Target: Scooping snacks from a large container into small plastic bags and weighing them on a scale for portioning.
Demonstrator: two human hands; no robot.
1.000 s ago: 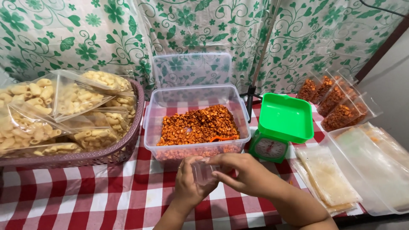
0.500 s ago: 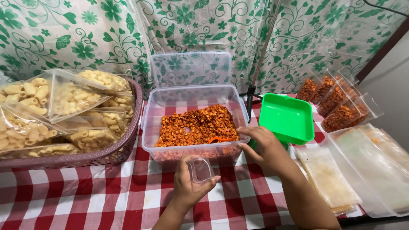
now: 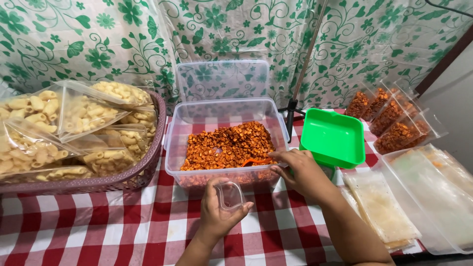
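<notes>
Clear plastic, the small empty bag [image 3: 229,195] was pinched open-mouthed in the left hand [image 3: 220,212], just in front of the transparent rectangular tub [image 3: 175,143] of orange-red coated kernels [image 3: 226,145] on the red-and-white checked tablecloth [image 3: 113,231]. Right hand [image 3: 301,170] reached over the tub's near rim, fingertips closed on an orange scoop [image 3: 256,161] lying among the kernels, beside the green-topped kitchen scale [image 3: 333,139].

tub [image 3: 172,148]: clear glossy plastic | tablecloth [image 3: 123,231]: checked cloth | scale tray [image 3: 332,138]: smooth green plastic
</notes>
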